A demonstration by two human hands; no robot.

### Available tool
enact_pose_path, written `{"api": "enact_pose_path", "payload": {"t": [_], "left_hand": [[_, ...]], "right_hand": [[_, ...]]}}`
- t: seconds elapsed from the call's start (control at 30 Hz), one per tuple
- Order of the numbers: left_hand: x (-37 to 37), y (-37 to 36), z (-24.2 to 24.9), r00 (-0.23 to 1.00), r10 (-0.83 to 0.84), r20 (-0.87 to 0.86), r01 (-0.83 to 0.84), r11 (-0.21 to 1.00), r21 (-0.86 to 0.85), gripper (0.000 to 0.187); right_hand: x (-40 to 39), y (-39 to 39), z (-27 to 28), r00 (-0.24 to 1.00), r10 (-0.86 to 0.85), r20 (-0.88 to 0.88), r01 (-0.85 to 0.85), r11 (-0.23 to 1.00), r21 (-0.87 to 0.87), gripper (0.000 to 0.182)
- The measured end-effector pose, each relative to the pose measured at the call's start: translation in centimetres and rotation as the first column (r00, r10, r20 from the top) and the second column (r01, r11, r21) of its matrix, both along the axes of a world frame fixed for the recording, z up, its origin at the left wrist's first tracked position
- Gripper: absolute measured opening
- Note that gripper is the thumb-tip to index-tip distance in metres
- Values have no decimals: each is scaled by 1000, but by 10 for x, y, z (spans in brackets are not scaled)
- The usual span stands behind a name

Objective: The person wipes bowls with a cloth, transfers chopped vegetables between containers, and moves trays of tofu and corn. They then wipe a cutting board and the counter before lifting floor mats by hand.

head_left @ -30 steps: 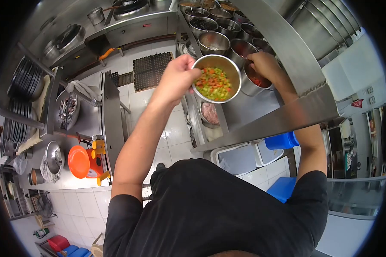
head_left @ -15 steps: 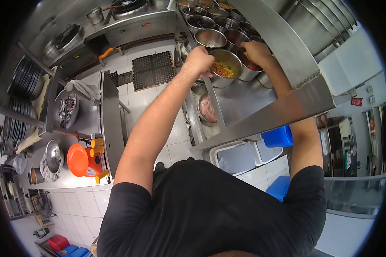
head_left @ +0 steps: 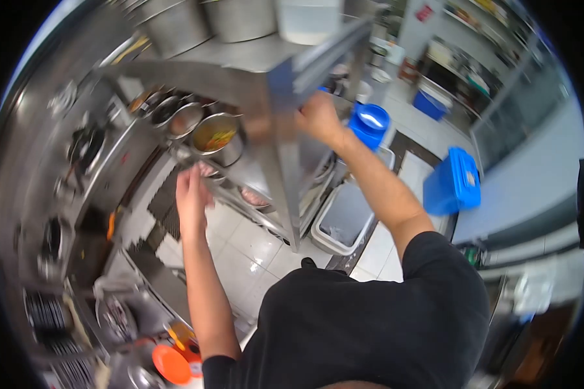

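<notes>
My left hand (head_left: 193, 200) is in the air just below the steel pot (head_left: 230, 154), slightly blurred. Its fingers point up with the thumb apart, and I make out nothing held. Inside the pot lie diced vegetables (head_left: 220, 139), yellow, orange and green. My right hand (head_left: 320, 118) is beside the upright steel post (head_left: 280, 162) of the shelf unit, fingers curled in. Whatever they may hold is hidden. Behind the left fingertips runs the edge of the counter, and a bowl of pink raw meat (head_left: 254, 196) sits lower down.
More steel pots (head_left: 185, 121) line the counter under the overshelf. Below the post stands a white-rimmed bin (head_left: 344, 217), with blue containers (head_left: 372, 123) behind it. A blue lidded bin (head_left: 452, 183) stands at right. An orange bowl (head_left: 172, 364) is at lower left.
The view has swung to the right. My left hand has come off the vegetable pot's rim. My right hand has left the pot of red food and moved out past the shelf post.
</notes>
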State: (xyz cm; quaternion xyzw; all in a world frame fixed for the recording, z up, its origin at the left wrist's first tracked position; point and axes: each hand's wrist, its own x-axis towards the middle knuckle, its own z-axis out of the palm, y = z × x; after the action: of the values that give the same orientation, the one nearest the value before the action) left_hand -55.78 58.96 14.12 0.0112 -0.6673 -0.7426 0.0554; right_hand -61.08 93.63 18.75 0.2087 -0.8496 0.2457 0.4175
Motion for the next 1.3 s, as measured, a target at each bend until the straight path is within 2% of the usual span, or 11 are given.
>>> {"api": "enact_pose_path", "payload": {"t": [0.2,0.33,0.37,0.4,0.53,0.67,0.73,0.87,1.0,1.13,1.3], "left_hand": [[122,-18,-133,817,-312,486,319,945,71,27],[191,-34,-268,567,-359,742,510,860,26,27],[209,-41,-301,532,-346,773,532,847,13,28],[224,-51,-341,507,-329,796,544,839,0,31],[276,-74,-396,380,-300,875,516,854,69,34],[299,-77,-411,328,-276,903,595,803,30,34],[307,-76,-418,346,-295,891,654,756,-3,33],[301,-79,-451,325,-301,897,809,579,-99,29],[299,-85,-466,334,-451,828,926,-9,-378,29],[305,-53,-457,244,-550,799,693,-478,-541,30],[315,26,-463,218,-617,756,528,-577,-623,33]], "right_hand": [[181,42,-162,869,-362,337,494,638,-590,25],[388,62,-446,281,-454,845,686,711,154,41],[442,60,-442,-382,1,924,484,852,200,42],[504,53,-488,-658,-149,738,172,924,340,43],[653,16,-445,-784,35,620,170,972,160,54],[682,33,-538,-749,369,551,484,872,74,58],[663,56,-551,-494,9,869,63,998,25,28],[566,74,-475,-165,252,954,781,624,-30,39],[529,99,-431,156,263,952,828,492,-271,40],[558,132,-434,183,272,945,843,452,-293,39],[687,175,-513,-6,410,912,948,293,-125,32]]}}
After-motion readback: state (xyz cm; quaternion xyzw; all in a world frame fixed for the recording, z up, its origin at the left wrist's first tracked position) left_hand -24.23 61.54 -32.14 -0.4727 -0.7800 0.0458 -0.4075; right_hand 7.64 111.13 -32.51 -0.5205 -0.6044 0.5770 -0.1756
